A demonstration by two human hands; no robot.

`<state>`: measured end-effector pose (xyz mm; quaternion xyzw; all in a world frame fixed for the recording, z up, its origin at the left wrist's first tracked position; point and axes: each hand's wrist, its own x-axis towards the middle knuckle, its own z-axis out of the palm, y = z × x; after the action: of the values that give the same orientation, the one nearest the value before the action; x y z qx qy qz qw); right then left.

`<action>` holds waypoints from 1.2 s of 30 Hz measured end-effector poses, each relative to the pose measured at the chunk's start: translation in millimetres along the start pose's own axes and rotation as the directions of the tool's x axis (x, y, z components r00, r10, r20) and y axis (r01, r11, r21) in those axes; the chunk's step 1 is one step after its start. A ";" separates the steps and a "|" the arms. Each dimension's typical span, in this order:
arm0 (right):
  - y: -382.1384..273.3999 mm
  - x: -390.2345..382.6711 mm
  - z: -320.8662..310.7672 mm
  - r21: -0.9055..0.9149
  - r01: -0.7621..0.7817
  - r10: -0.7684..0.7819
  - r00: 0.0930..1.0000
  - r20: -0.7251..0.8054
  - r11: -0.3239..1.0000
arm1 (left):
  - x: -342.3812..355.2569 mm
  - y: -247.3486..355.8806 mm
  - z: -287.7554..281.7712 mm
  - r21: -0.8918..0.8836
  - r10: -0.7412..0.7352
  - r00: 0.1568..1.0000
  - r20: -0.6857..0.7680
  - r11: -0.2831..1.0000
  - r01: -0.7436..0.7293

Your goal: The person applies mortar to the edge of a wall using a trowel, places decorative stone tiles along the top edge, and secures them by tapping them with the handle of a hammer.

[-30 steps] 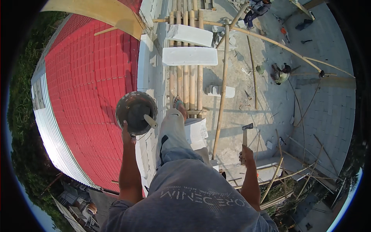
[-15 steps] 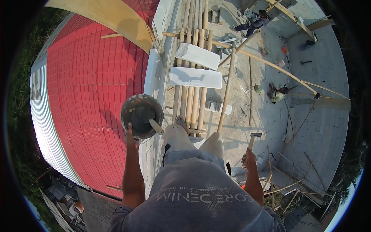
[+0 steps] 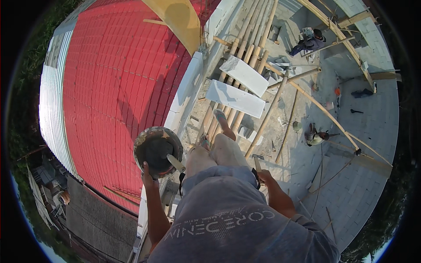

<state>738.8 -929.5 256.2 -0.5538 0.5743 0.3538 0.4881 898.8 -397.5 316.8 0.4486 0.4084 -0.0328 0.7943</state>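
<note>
At my left side, a round, mortar-stained bucket (image 3: 139, 147) hangs from my left hand (image 3: 149, 176), which is closed on its near rim. Grey mortar (image 3: 157, 151) lies inside, and a trowel's pale handle (image 3: 176, 162) sticks out over the right rim. My right hand (image 3: 264, 176) is closed around the wooden handle of a hammer (image 3: 258, 164), its dark metal head pointing forward, close beside my right thigh. Ahead of my feet, two white blocks (image 3: 245, 74) (image 3: 235, 99) lie across bamboo poles (image 3: 237, 117).
A white block wall (image 3: 184, 90) runs along my left, with a red tiled roof (image 3: 109, 87) beyond. Slanting bamboo rails (image 3: 318, 103) border the right side. Far below, one person (image 3: 311, 42) sits among rubble and another (image 3: 316, 136) is by the grey wall (image 3: 372, 131).
My right foot has come forward onto the bamboo poles. The hammer has moved in toward my right thigh. The view has turned, and the blocks appear slanted and nearer my feet.
</note>
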 end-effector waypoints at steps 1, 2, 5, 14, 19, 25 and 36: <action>-21.5 9.0 -1.5 -0.058 0.021 -0.019 0.999 0.026 0.998 | -8.2 -3.2 3.9 -0.012 -0.017 0.998 -0.067 1.000 0.017; -42.5 21.8 -2.9 -0.122 0.045 -0.038 0.998 0.059 0.992 | -15.9 -8.7 -0.8 0.003 -0.019 0.987 -0.159 1.000 0.020; -105.4 61.3 2.9 -0.173 0.053 -0.037 0.995 0.093 0.983 | -33.7 -26.8 -5.7 -0.027 0.019 0.971 -0.238 0.999 -0.026; -263.8 183.6 31.7 -0.030 -0.013 0.015 0.996 0.082 0.999 | -48.7 -45.3 46.4 -0.057 -0.127 0.925 -0.358 0.992 0.114; -329.3 248.3 44.1 -0.228 0.069 -0.060 0.997 0.049 0.971 | -33.3 -72.7 51.8 -0.082 -0.161 0.925 -0.345 0.987 0.142; -400.8 325.2 48.7 -0.336 0.214 -0.254 0.964 -0.080 0.917 | 5.3 -106.8 71.3 -0.089 -0.216 0.925 -0.312 0.976 0.198; -409.9 378.0 7.0 -0.745 -0.003 -0.487 0.755 -0.439 0.667 | 56.0 -137.2 114.6 -0.065 -0.256 0.840 -0.479 0.964 0.257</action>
<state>1176.3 -1088.5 -50.7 -0.8549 0.4336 0.2755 0.0718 949.5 -546.3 214.9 0.3844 0.6499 -0.0260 0.6551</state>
